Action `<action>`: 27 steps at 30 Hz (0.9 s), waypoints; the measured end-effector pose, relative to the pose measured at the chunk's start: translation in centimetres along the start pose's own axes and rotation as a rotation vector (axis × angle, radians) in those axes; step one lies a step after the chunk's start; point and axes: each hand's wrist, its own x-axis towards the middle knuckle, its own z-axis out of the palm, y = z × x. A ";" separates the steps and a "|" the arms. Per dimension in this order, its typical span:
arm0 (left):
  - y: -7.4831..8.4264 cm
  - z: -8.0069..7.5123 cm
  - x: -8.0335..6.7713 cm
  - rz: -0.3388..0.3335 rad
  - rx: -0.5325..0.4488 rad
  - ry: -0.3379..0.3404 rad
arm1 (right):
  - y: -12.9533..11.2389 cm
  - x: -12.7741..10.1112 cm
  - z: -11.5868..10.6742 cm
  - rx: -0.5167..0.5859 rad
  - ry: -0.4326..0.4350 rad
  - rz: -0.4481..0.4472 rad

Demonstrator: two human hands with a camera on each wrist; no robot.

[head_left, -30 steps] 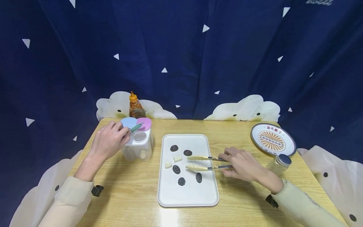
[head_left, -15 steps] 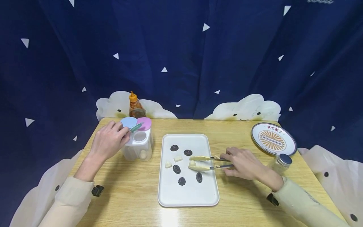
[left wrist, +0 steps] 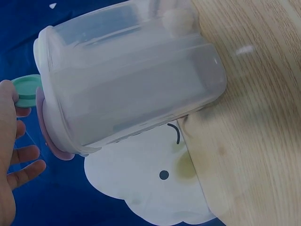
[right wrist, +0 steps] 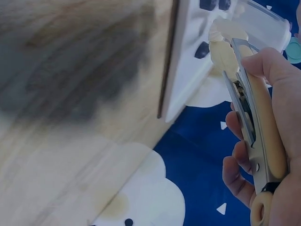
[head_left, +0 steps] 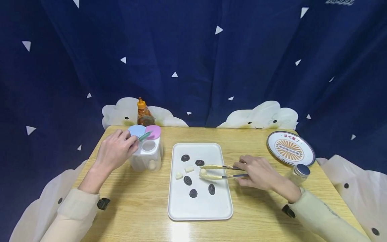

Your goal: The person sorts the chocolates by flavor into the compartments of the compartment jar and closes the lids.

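We see even, bright overhead light, with a glare patch on the pale wooden worktop (head_left: 180,232) below the white rectangular tray (head_left: 200,212). The head view bows at its edges; the right wrist view is dim and blurred.

My left hand (head_left: 116,152) sits forward on its side, fingers curled in a pinch, forearm angled inward; my right hand (head_left: 257,173) lies palm-down, grip closed, fingers curled, sleeve trailing back.

Glossy white tray (head_left: 199,208), wood-grain table (head_left: 260,215), clear plastic container (left wrist: 136,80), metal tongs (right wrist: 244,108)
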 end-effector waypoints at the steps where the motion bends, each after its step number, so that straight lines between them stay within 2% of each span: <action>1: 0.0 0.0 0.0 -0.001 0.000 0.000 | 0.0 0.2 -0.1 -0.002 0.010 -0.004; 6: 0.0 0.0 -0.1 -0.002 0.001 0.007 | 0.2 1.7 -1.0 0.009 0.081 -0.024; 11: -0.1 0.0 -0.1 0.003 0.000 0.015 | 0.0 3.4 -1.9 0.029 0.145 -0.005; 18: -0.1 0.0 -0.1 0.005 -0.005 0.015 | -1.3 6.0 -2.3 0.046 0.147 0.024; 27: -0.1 0.0 0.0 0.009 -0.008 0.017 | -2.4 10.4 -2.5 0.084 0.175 -0.025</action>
